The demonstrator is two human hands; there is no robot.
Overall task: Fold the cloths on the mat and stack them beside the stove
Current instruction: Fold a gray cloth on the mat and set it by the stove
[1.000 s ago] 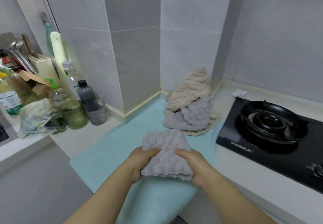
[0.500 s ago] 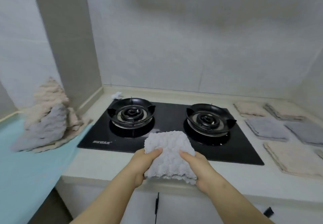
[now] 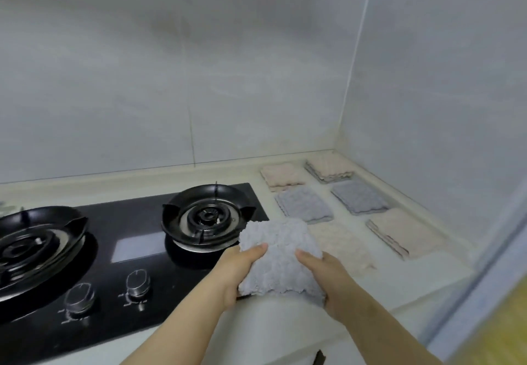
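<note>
I had the left fingers and right fingers pinching opposite edges of the grey cloth to hold its fold, finished stacks just beyond them on the table.

Folded cloths crowd counter r. of stove; front strip bare.

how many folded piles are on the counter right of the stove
6, in two columns. Back: pink pile, mixed pile. Middle: left grey pile, right grey pile. Front: left beige pile, partly behind the held cloth, right beige pile.
</note>
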